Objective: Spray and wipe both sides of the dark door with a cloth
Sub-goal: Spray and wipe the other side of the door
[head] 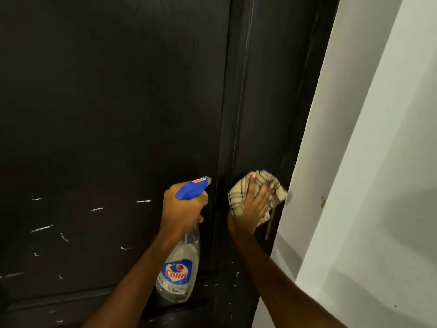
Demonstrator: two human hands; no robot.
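The dark door (113,102) fills most of the head view, with white scuff marks low on its panel. My left hand (182,211) grips a clear spray bottle (178,273) with a blue trigger head, its nozzle pointing at the door's right stile. My right hand (255,204) presses a beige checked cloth (237,197) flat against the door's right stile, close to its edge. Part of the cloth hangs below my palm.
A white wall (369,185) runs along the right side, right next to the door's edge. A raised moulding (234,114) runs vertically down the door between panel and stile.
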